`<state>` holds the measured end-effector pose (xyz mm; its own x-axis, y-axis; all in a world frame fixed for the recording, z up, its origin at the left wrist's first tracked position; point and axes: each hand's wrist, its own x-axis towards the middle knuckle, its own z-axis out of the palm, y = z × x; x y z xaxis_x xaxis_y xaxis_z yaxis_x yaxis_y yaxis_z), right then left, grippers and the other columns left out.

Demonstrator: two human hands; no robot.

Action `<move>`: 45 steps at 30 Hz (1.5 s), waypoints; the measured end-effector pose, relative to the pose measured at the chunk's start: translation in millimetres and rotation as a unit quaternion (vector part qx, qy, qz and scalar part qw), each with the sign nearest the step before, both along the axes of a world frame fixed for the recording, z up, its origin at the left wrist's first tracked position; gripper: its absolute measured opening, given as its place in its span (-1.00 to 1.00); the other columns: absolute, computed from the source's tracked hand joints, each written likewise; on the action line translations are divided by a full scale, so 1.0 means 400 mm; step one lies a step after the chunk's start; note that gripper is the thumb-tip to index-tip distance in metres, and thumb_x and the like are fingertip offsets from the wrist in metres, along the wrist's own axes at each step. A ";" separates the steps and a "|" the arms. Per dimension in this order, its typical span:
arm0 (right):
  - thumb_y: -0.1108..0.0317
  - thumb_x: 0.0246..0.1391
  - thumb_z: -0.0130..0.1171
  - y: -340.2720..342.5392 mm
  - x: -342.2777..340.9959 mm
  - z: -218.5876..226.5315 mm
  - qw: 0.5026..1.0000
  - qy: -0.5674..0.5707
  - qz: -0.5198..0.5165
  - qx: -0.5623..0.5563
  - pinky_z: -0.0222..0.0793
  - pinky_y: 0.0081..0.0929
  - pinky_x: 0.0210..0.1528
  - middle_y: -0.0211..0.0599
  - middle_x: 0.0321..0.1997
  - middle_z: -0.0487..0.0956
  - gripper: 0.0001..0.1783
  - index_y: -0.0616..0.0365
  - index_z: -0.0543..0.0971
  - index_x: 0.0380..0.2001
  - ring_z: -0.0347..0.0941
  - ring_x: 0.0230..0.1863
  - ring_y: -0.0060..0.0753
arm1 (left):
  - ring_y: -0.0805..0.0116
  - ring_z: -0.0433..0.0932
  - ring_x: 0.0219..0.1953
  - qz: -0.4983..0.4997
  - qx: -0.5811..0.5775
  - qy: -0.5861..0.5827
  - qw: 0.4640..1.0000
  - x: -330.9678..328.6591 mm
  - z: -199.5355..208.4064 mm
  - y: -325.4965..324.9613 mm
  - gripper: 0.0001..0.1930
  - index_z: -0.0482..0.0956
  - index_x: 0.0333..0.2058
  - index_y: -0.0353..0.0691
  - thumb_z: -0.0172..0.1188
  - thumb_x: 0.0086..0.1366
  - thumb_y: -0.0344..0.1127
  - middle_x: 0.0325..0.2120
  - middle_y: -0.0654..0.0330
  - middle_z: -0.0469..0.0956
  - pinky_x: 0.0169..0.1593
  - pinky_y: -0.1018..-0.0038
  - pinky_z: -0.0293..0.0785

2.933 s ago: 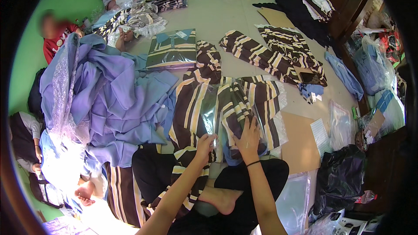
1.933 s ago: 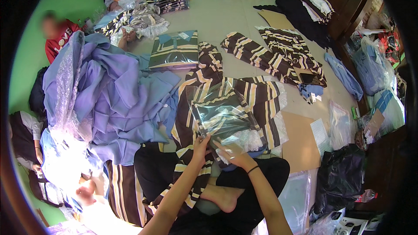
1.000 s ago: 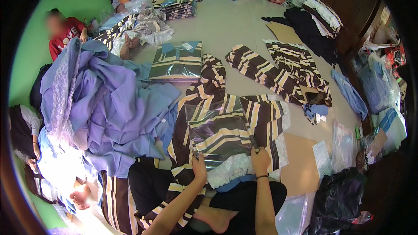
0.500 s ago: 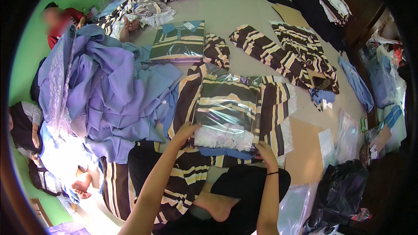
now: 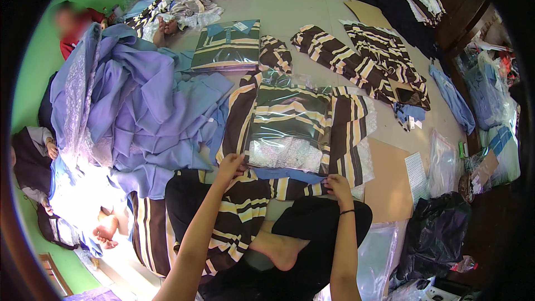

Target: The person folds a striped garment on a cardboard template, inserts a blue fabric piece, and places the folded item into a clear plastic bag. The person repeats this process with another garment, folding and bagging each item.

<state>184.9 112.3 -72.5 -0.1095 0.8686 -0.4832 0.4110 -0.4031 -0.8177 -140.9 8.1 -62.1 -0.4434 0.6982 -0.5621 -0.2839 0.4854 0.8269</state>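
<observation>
A clear plastic bag (image 5: 290, 116) lies in front of me around a folded brown, black and cream striped garment with a white lace band (image 5: 285, 153). At the bag's lower left corner, my left hand (image 5: 230, 167) pinches its edge. My right hand (image 5: 337, 186) has its fingers closed at the lower right corner. Between both hands a strip of blue cloth (image 5: 290, 176) shows along the bag's near edge. Beneath the bag, a larger striped garment with lace trim (image 5: 348, 134) spreads out to both sides.
Purple-blue cloth (image 5: 142, 106) is heaped at the left. Beyond the bag sits another bagged garment (image 5: 227, 47). Cardboard (image 5: 389, 175), plastic sleeves (image 5: 443, 161) and a black plastic bag (image 5: 434, 239) lie at the right. Other people sit along the left wall.
My left hand has slid from the bag's left side to its lower left corner. My right hand stays near the lower right corner, slightly higher in view.
</observation>
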 end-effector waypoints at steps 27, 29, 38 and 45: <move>0.37 -0.13 0.04 -0.083 -0.096 0.054 0.887 -0.231 0.220 0.334 0.34 -0.36 -0.40 -0.23 -0.52 0.46 -0.90 0.16 0.48 -0.52 0.43 -0.42 -0.21 | 0.37 0.36 -0.34 -0.370 0.117 0.486 0.783 0.032 0.045 -0.030 -0.87 0.51 -0.48 -0.16 0.17 -0.02 -0.27 -0.54 0.28 0.48 -0.24 0.40 0.20; 0.31 -0.12 0.10 -0.068 -0.064 0.055 0.960 -0.108 0.138 0.219 0.32 -0.39 -0.39 -0.14 -0.50 0.50 -0.82 0.21 0.51 -0.47 0.45 -0.41 -0.18 | 0.43 0.39 -0.40 -0.290 0.157 0.355 0.875 0.013 0.033 -0.044 -0.88 0.50 -0.46 -0.21 0.17 -0.02 -0.34 -0.55 0.27 0.48 -0.31 0.44 0.30; 0.38 -0.21 0.14 -0.030 -0.048 -0.033 0.981 -0.082 0.036 0.172 0.33 -0.44 -0.39 -0.15 -0.54 0.51 -0.77 0.29 0.50 -0.42 0.45 -0.47 -0.25 | 0.42 0.48 -0.55 -0.178 -0.030 0.283 0.942 -0.038 -0.007 -0.049 -0.73 0.55 -0.45 -0.30 0.19 -0.02 -0.19 -0.59 0.15 0.53 -0.45 0.51 0.38; 0.31 -0.18 0.14 0.016 -0.050 0.045 0.993 0.096 -0.012 -0.065 0.07 -0.80 -0.65 -0.51 -0.60 0.48 -0.88 0.09 0.54 -0.52 0.33 -0.60 -0.75 | 0.53 0.41 -0.58 -0.209 0.013 0.046 0.977 -0.064 0.043 -0.005 -0.81 0.55 -0.49 -0.26 0.11 -0.03 -0.26 -0.56 0.28 0.51 -0.52 0.61 0.36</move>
<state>165.1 118.5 -54.3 -0.1907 0.8033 -0.5642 0.2424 -0.5184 -0.8201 -166.6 6.1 -44.7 -0.1634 0.8427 -0.5130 0.0108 0.5215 0.8532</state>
